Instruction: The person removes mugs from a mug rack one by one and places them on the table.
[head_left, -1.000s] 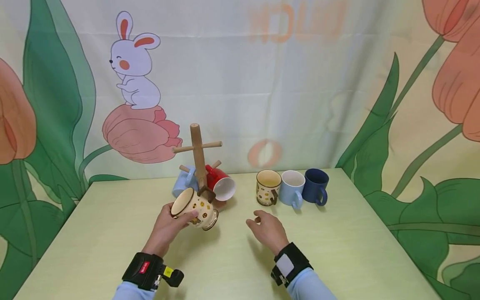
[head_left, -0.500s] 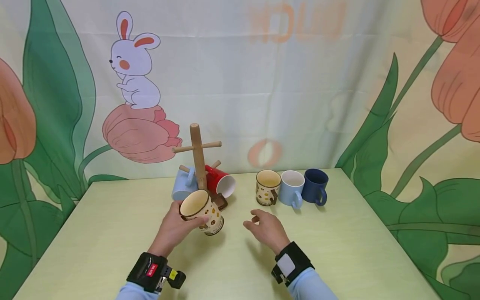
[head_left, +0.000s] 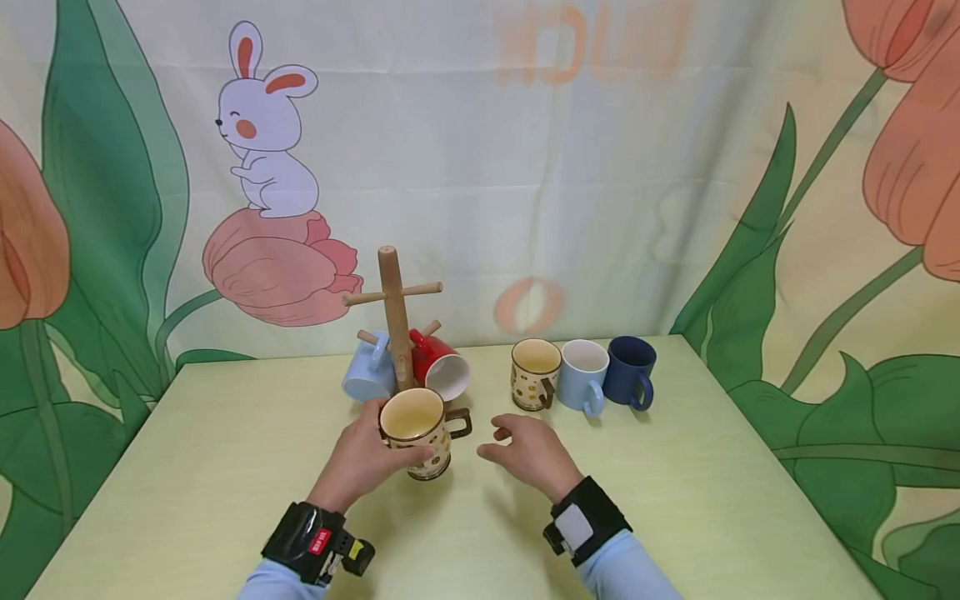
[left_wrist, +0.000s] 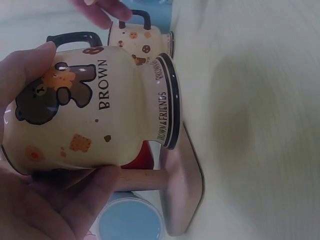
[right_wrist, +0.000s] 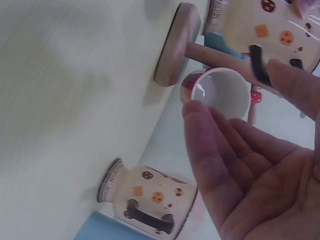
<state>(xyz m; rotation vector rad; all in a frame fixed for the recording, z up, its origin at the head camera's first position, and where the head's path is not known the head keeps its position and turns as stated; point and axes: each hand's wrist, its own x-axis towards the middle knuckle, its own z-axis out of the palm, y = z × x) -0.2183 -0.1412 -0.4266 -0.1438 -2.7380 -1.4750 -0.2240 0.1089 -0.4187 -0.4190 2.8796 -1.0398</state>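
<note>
My left hand (head_left: 367, 458) grips a cream mug (head_left: 416, 429) around its body, thumb across the near side. The mug stands nearly upright above the table, its dark brown handle turned right; the left wrist view shows a brown bear and the word BROWN on it. Just right of that handle is my right hand (head_left: 531, 454), fingers loosely bent and holding nothing. Behind the held mug stands a wooden mug tree (head_left: 395, 321). On its lower pegs hang a light blue mug (head_left: 369, 372) and a red mug (head_left: 442, 367) with a white inside.
At the back right, a second cream mug (head_left: 534, 379), a light blue mug (head_left: 582, 379) and a dark blue mug (head_left: 630, 375) stand upright in a row. The pale table (head_left: 225, 467) ends at a printed curtain (head_left: 442, 167) behind.
My left hand has moved right and a little nearer, turning the cream mug from tilted to nearly upright, so its handle points right. My right hand has shifted slightly left.
</note>
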